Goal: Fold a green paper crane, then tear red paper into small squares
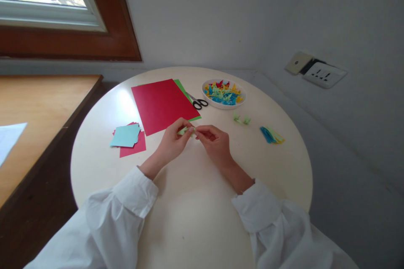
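A small pale green folded paper point(183, 131) is pinched between my two hands over the middle of the round table. My left hand point(176, 136) has its fingers closed on the paper's left part. With thumb and forefinger, my right hand point(215, 141) grips its right end. The exact shape of the folds is partly hidden by my fingers. To the right of my hands lie a few light green folded paper pieces point(241, 118). A white dish point(224, 106) behind them holds many folded papers in red, yellow, green and blue.
Large red paper point(164, 105) lies over green paper point(197, 118), with black-handled scissors point(200, 104) beside them. Light blue squares point(125, 135) rest on pink ones point(134, 150) at left. Blue and yellow strips point(272, 135) lie at right. A wall socket point(325, 75) is beyond.
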Motion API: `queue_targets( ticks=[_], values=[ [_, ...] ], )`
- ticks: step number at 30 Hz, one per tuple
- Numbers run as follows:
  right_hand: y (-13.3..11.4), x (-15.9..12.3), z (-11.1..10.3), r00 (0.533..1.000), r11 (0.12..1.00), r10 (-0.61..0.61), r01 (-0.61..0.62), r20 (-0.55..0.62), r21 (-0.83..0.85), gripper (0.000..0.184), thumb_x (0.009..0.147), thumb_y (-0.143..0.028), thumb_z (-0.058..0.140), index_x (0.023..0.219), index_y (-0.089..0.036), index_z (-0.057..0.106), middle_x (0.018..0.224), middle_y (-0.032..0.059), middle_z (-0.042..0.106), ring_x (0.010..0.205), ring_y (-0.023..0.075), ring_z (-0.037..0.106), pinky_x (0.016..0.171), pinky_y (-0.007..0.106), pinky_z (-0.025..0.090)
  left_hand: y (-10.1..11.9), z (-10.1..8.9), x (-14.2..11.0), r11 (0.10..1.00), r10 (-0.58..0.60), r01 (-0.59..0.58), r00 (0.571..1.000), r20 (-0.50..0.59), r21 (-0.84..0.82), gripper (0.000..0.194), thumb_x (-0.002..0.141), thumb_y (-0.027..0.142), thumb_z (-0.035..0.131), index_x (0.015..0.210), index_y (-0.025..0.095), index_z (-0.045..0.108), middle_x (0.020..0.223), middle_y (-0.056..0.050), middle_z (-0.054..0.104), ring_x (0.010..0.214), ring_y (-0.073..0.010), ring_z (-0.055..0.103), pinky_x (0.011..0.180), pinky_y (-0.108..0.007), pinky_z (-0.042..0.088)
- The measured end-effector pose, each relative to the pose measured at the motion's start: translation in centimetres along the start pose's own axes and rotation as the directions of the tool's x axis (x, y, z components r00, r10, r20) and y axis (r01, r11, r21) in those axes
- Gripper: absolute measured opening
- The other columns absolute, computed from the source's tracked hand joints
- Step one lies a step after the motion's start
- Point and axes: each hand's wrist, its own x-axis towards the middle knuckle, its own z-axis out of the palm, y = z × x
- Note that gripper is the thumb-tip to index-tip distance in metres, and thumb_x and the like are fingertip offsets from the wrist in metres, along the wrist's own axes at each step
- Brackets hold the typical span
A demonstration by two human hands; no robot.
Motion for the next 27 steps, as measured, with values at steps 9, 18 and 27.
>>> queue_targets(
  ticks=[9, 18, 27],
  values=[
    [-0.30, 0.07, 0.33, 0.996, 0.987, 0.084, -0.081, -0.016, 0.140, 0.011, 0.068, -0.029, 0.068, 0.070, -0.019, 0.067, 0.068, 0.0008, 0.068, 0.058, 0.0135, 0.064, 0.060, 0.027, 0.056, 0.25, -0.07, -0.03, 0.999, -0.004, 0.007, 0.998, -0.058, 0.049, 0.014, 0.079, 0.030, 0.052, 0.074, 0.018, 0.055, 0.075, -0.003, 0.063, 0.073, -0.0160, 0.060, 0.063, -0.025, 0.046],
    [-0.97, 0.05, 0.34, 0.988, 0.964, 0.151, -0.144, -0.016, 0.224, 0.012, 0.062, -0.027, 0.073, 0.065, -0.017, 0.066, 0.069, 0.0013, 0.069, 0.058, 0.0123, 0.063, 0.060, 0.027, 0.055, 0.08, -0.04, -0.10, 0.999, 0.020, -0.016, 0.994, -0.108, 0.038, 0.012, 0.078, 0.028, 0.054, 0.075, 0.017, 0.056, 0.077, -0.005, 0.065, 0.071, -0.0162, 0.060, 0.060, -0.026, 0.047],
    [-0.90, 0.20, 0.56, 0.982, 0.960, 0.184, -0.171, -0.037, 0.223, 0.012, 0.063, -0.028, 0.072, 0.063, -0.018, 0.066, 0.063, -0.0006, 0.068, 0.055, 0.0114, 0.061, 0.055, 0.025, 0.053, 0.02, 0.16, -0.23, 0.998, 0.055, -0.055, 0.993, -0.105, 0.008, 0.009, 0.079, 0.026, 0.054, 0.076, 0.018, 0.054, 0.079, -0.004, 0.063, 0.076, -0.0161, 0.060, 0.062, -0.026, 0.049]
  ],
)
